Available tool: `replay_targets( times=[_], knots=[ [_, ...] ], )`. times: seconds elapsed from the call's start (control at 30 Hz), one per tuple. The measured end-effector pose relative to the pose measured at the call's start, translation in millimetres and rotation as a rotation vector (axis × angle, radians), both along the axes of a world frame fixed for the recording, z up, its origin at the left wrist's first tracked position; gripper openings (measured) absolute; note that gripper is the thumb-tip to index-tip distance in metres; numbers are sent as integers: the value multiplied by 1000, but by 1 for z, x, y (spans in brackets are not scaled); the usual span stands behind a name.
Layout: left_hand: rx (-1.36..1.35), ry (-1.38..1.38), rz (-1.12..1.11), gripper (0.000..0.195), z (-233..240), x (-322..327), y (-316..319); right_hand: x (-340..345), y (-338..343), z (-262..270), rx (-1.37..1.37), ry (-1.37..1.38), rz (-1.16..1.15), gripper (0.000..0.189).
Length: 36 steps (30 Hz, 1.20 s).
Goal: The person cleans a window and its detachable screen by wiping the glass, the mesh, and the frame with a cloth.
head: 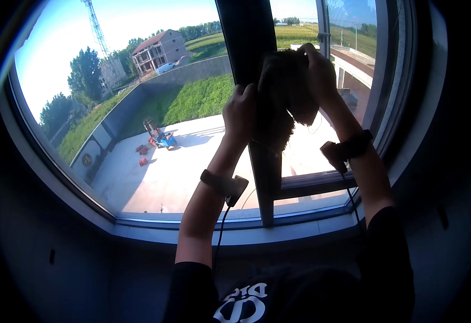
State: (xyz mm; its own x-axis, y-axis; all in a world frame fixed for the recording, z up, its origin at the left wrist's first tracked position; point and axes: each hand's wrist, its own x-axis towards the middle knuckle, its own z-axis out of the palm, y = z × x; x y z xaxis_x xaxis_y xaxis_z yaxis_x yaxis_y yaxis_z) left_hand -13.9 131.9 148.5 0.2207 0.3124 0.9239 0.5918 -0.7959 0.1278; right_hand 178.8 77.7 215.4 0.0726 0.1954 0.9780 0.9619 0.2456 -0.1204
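Observation:
A dark cloth with a fuzzy, ragged edge (286, 87) hangs between my raised hands, in front of the window. My left hand (239, 113) grips its left side, close to the dark vertical mullion (264, 189). Higher up, my right hand (321, 76) pinches the cloth's upper right corner. The lower edge droops in uneven flaps. Against the bright outdoors the cloth is nearly a silhouette, so its folds and part of my fingers are hard to make out. It overlaps the mullion in the view; whether it touches the frame I cannot tell.
Strapped devices (227, 185) with dangling black cables (220, 234) sit on both forearms. The pale windowsill (219, 237) runs below. Right of the mullion is a framed sash (316, 186). Beyond the glass lie a paved yard (203, 161), a blue vehicle (164, 139) and a wall (207, 66).

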Motion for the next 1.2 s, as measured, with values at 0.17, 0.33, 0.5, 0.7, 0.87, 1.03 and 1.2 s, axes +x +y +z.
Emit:
replay_targets(
  times=[0.17,0.33,0.5,0.7,0.87,1.03,1.2],
  knots=[
    [-46,-55,-14,22,13,-7,-35,-33,-9,18,-149,38,62,15],
    [-18,-66,-32,25,46,-11,-60,-9,-2,-15,-177,15,47,18],
    [122,51,66,28,37,0,-37,7,-11,-103,-282,74,47,22],
    [8,263,114,29,-51,-27,-23,4,-39,-102,-326,113,54,13],
    [243,6,62,38,11,-39,-47,27,-59,-70,116,-23,-70,12],
    [410,-316,-8,26,90,-10,-40,16,-52,10,327,422,207,21],
    [146,-386,-131,4,112,26,-21,-7,-10,54,401,381,178,16]
  ],
)
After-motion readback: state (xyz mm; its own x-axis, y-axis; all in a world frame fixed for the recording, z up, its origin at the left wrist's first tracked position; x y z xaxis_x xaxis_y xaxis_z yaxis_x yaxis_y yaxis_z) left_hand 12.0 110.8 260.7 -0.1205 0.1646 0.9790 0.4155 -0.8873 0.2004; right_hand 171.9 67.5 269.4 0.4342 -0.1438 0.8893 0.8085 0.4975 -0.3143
